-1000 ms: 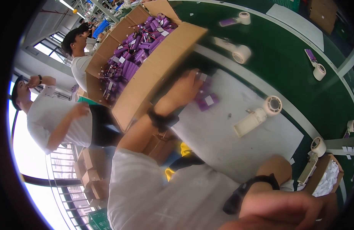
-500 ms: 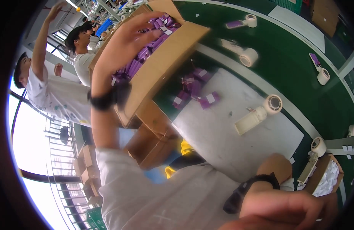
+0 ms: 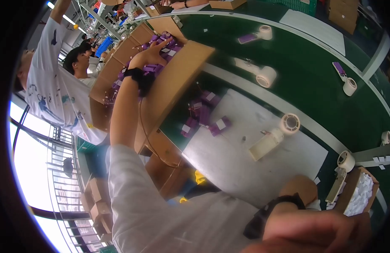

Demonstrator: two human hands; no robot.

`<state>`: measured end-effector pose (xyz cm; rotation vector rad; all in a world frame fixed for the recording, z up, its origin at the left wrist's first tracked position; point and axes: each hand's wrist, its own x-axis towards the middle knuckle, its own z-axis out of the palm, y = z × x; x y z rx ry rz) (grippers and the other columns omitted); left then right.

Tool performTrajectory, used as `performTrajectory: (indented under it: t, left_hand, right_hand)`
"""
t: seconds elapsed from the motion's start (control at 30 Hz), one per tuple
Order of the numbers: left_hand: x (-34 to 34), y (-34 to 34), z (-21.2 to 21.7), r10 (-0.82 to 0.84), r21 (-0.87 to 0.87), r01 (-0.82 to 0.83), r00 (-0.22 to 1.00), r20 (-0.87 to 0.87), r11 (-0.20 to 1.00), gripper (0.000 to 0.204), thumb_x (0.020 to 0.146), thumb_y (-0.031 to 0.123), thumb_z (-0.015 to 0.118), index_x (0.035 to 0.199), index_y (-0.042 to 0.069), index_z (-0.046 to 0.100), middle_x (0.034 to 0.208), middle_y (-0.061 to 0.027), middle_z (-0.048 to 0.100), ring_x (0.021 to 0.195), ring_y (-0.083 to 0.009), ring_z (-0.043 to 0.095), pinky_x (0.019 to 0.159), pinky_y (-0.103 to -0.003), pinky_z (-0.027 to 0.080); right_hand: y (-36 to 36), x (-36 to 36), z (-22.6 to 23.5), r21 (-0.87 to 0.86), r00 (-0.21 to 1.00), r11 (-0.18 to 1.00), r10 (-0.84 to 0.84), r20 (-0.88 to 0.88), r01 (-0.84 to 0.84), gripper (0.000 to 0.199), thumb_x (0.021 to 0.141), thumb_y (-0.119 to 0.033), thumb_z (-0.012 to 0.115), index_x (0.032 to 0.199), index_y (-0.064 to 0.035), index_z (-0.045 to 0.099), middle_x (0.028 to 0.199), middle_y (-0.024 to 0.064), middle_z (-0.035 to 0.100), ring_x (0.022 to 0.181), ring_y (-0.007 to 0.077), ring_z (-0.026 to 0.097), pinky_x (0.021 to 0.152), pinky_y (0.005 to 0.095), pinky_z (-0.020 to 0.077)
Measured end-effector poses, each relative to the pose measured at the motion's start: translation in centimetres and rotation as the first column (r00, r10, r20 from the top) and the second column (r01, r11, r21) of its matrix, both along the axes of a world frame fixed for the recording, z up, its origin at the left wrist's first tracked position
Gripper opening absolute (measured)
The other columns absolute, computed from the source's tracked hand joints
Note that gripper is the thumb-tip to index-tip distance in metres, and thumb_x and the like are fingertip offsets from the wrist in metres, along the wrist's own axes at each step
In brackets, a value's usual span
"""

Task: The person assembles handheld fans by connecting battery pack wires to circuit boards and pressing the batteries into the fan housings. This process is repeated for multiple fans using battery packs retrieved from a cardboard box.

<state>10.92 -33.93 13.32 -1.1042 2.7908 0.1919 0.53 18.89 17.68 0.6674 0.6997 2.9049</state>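
My left hand (image 3: 149,55) is inside a cardboard box (image 3: 178,69) full of purple wired battery packs (image 3: 155,69). Its thumb and fingers are spread over the packs, and I see nothing gripped. At the lower right, close to me, my right hand (image 3: 317,230) has its fingers bent together. Whatever they may hold is hidden. Several loose purple packs (image 3: 203,114) with white labels lie at the left edge of a white sheet (image 3: 228,147). On that sheet rests a white handheld fan (image 3: 273,139) with a round head and an open-looking handle.
More white fans lie on the green bench, one (image 3: 258,72) beyond the pale strip. A small carton (image 3: 361,194) of white pieces stands at right, with a fan (image 3: 340,173) beside it. Two people (image 3: 81,63) are at the left. Another cardboard box (image 3: 161,168) sits below the bench edge.
My left hand has gone farther into the box, down onto the packs, its fingers spread. The view has shifted a little. My right hand stays at the lower right.
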Motion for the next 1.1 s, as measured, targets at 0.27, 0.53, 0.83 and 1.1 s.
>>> performTrajectory:
  t: [0.27,0.53,0.83,1.1]
  left_hand:
    - [-0.7,1.3,1.1,0.033,0.131,-0.03,0.999,-0.022,0.991,0.104,0.072,0.052,0.076,0.156,0.02,0.022,0.152,-0.028,0.033,0.143,-0.0421,0.028,0.115,-0.045,0.027]
    - [-2.9,1.1,-0.4,0.109,-0.019,-0.111,0.991,-0.072,0.994,0.103,0.081,0.071,0.061,0.155,0.008,0.023,0.151,-0.0282,0.034,0.144,-0.0383,0.03,0.114,-0.042,0.029]
    - [-2.0,-0.9,-1.3,-0.104,-0.036,0.099,0.977,-0.188,0.994,0.088,0.085,0.06,0.065,0.146,0.005,0.034,0.143,-0.0264,0.044,0.137,-0.0363,0.041,0.111,-0.04,0.033]
    - [-3.2,0.5,-0.4,-0.047,-0.069,0.039,0.992,-0.114,0.997,0.074,0.084,0.04,0.068,0.14,0.007,0.034,0.132,-0.0262,0.051,0.127,-0.0363,0.05,0.104,-0.041,0.039]
  right_hand:
    - [-1.0,0.3,-0.2,0.02,0.998,0.998,-0.062,0.017,0.062,0.033,0.102,-0.03,0.043,0.097,-0.0031,0.06,0.092,0.0083,0.057,0.081,0.0192,0.057,0.064,0.0231,0.0433]
    - [-1.3,0.3,-0.6,0.077,0.998,0.995,-0.064,-0.031,0.066,0.037,0.104,-0.032,0.034,0.094,-0.0033,0.057,0.09,0.0076,0.054,0.081,0.0182,0.056,0.066,0.0231,0.0434]
    - [0.2,0.0,-1.5,0.319,0.98,0.942,-0.041,-0.194,0.103,0.04,0.104,-0.031,0.027,0.093,-0.0041,0.054,0.091,0.007,0.05,0.082,0.0172,0.055,0.069,0.0232,0.0431]
    - [3.6,0.0,-2.5,0.316,0.96,0.911,-0.281,0.005,0.265,0.04,0.104,-0.032,0.028,0.092,-0.004,0.053,0.089,0.0073,0.049,0.081,0.0168,0.054,0.069,0.0232,0.0424]
